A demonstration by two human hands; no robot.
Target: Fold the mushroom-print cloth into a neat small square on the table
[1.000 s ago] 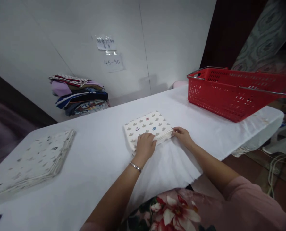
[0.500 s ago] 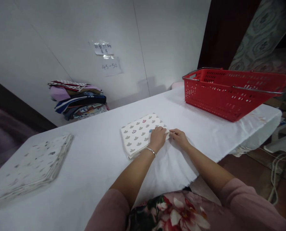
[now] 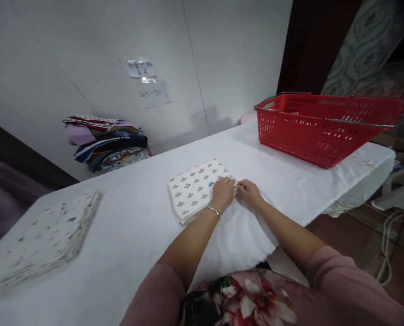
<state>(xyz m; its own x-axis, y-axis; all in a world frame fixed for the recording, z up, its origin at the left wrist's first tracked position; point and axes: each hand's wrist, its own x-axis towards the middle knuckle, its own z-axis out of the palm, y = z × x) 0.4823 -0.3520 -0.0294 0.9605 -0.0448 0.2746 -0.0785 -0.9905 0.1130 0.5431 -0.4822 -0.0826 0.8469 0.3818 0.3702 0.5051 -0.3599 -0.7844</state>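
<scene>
A folded white cloth (image 3: 193, 188) with grey, red and blue printed motifs lies on the white-covered table in front of me. My left hand (image 3: 223, 194), with a bracelet at the wrist, rests on the cloth's right end, its fingers curled over the edge. Just to the right, my right hand (image 3: 250, 192) pinches the cloth's right corner between thumb and fingers. A larger folded stack of similar printed cloth (image 3: 49, 231) lies at the table's left.
A red basket (image 3: 300, 136) with metal handles stands on the table's right end. Several folded garments (image 3: 110, 142) are piled beyond the far edge at left. Paper signs (image 3: 152, 93) hang on the wall. A white cable (image 3: 386, 244) lies on the floor at right.
The view has shifted slightly. My right hand has moved a little closer to my left hand at the cloth's corner; the folded cloth stays in place.
</scene>
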